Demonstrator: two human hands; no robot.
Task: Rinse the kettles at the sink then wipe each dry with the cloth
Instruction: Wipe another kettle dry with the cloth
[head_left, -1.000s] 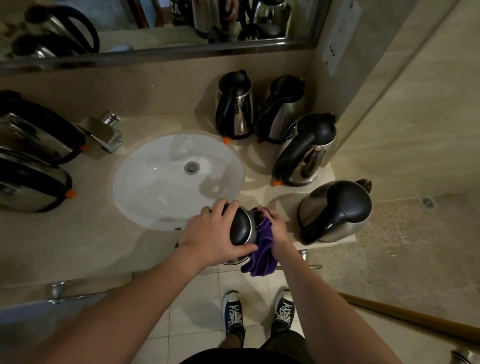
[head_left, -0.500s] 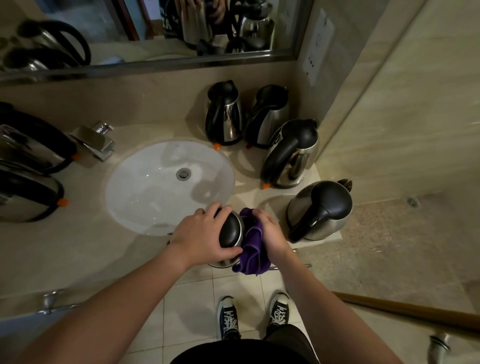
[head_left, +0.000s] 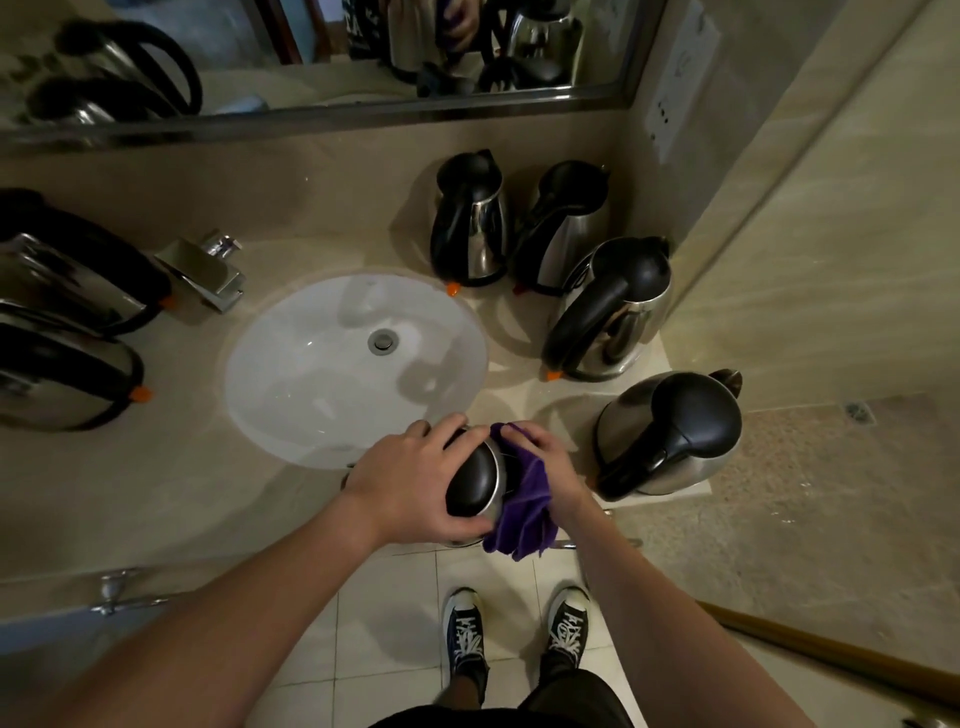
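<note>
Head view, seven kettles on the counter (head_left: 156, 499), two left, four right, one kettle (head_left: 475, 480) lower centre gripped by left hand (head_left: 410, 480), right hand (head_left: 550, 467) pressing one purple cloth (head_left: 522, 514) against it, beside one sink (head_left: 332, 374).

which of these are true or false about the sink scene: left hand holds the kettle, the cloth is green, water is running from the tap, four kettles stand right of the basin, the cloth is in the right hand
1. The left hand holds the kettle being wiped. True.
2. The cloth is green. False: it is purple.
3. Water is running from the tap. False: no stream is visible and the basin shows no flow.
4. Four kettles stand right of the basin. True: two at the back, one in the middle, one nearest.
5. The right hand holds the cloth. True.
</note>
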